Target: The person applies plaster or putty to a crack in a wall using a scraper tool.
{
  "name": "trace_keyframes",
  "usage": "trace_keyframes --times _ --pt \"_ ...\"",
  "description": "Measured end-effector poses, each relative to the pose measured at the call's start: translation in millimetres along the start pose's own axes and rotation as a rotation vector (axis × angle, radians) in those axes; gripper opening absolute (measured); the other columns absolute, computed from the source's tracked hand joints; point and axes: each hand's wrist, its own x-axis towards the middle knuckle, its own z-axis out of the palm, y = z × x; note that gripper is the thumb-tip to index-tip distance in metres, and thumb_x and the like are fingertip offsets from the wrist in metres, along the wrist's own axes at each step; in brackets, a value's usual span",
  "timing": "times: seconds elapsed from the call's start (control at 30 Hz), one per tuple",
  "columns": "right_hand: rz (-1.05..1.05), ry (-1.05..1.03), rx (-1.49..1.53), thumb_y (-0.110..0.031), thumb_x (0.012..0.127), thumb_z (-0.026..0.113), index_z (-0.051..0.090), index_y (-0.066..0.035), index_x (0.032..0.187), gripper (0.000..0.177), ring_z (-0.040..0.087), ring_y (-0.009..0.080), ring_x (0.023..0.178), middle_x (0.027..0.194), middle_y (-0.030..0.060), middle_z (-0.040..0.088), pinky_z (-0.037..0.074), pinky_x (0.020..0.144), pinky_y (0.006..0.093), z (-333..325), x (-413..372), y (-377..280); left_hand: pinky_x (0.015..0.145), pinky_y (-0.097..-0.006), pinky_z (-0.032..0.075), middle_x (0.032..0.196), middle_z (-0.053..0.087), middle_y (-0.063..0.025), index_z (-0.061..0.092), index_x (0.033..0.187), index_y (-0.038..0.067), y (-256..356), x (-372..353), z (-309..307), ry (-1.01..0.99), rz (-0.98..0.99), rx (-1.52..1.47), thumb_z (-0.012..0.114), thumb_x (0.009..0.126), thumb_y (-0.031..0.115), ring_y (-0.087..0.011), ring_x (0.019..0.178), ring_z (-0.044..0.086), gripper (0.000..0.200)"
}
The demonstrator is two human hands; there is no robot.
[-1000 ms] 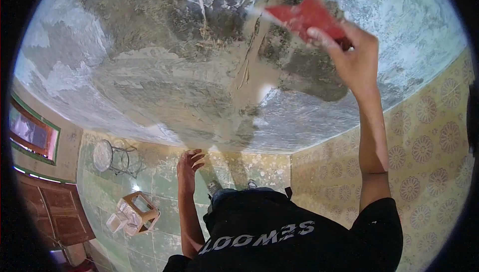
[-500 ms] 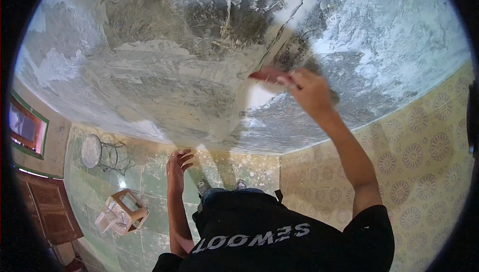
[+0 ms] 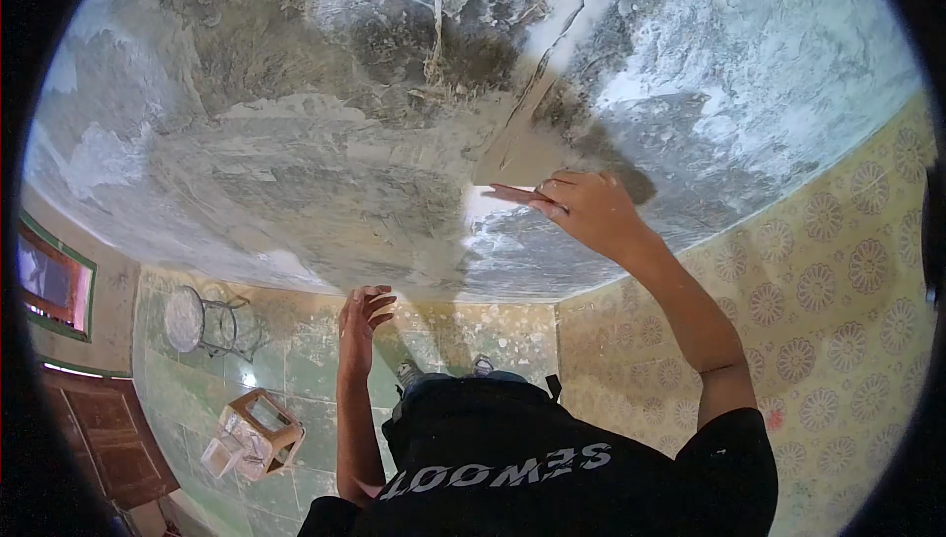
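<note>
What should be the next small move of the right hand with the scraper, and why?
Perhaps draw the scraper up over the dark line: the right hand holds it at the wall, below that line, which looks unfilled.

1 red hand tool point(image 3: 514, 194) is in the right hand point(image 3: 599, 210), gripped between thumb and fingers. It shows nearly edge-on as a thin, dull red strip, its free end pointing left and slightly up in the view. It lies against or just off the wall point(image 3: 296, 167); which of the 2 is unclear. The wall is rough, mottled grey with dark blotches and pale smears. 1 jagged crack point(image 3: 569, 27) runs down it at a slant towards a smooth tan patch point(image 3: 532, 148) just above the tool. The left hand point(image 3: 367, 318), holding nothing, is nearest the wall's bottom edge, fingers loosely curled.
</note>
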Motion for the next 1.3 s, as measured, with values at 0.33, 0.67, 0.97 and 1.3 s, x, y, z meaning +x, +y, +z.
trace_keyframes --times 0.33,0.67,0.97,1.3 --pt "0.203 0.515 0.064 -0.03 0.089 0.077 0.077 -0.007 0.092 0.023 0.066 0.0137 0.063 0.078 0.0048 0.074 0.052 0.056 0.028 -110 27 28 0.089 -0.0366 0.051 0.123 0.067 -0.0133 0.061 0.114 0.01 -9 -16 -7 0.041 -0.042 0.006 0.045 0.106 0.044 -0.0243 0.111 0.066 0.038" --pt "-0.118 0.007 0.486 -0.029 0.094 0.068 0.075 -0.01 0.096 0.021 0.068 0.0232 0.071 0.094 0.0048 0.069 0.056 0.063 0.0351 31 -24 8 0.083 -0.0327 0.052 0.097 0.072 -0.0084 0.065 0.108 0.004 -15 -34 49 0.187 0.053 0.188 0.053 0.104 0.042 -0.0195 0.096 0.07 0.04" --pt "0.03 0.098 0.821 -0.003 0.084 0.072 0.074 -0.008 0.107 0.024 0.069 0.0237 0.086 0.101 0.0056 0.065 0.057 0.073 0.0362 151 -100 -20 0.079 -0.0325 0.058 0.097 0.072 -0.0093 0.066 0.115 0.001 -40 -21 217 0.291 -0.144 -0.29 0.059 0.102 0.036 -0.0195 0.085 0.071 0.037" --pt "0.055 0.174 1.023 -0.009 0.089 0.073 0.075 -0.008 0.112 0.023 0.07 0.0257 0.09 0.104 0.0083 0.065 0.058 0.077 0.0364 159 -124 18 0.066 -0.0301 0.055 0.097 0.07 -0.0085 0.07 0.109 0.004 -23 -20 239 0.469 0.274 1.11 0.081 0.087 0.029 -0.0185 0.091 0.07 0.035"
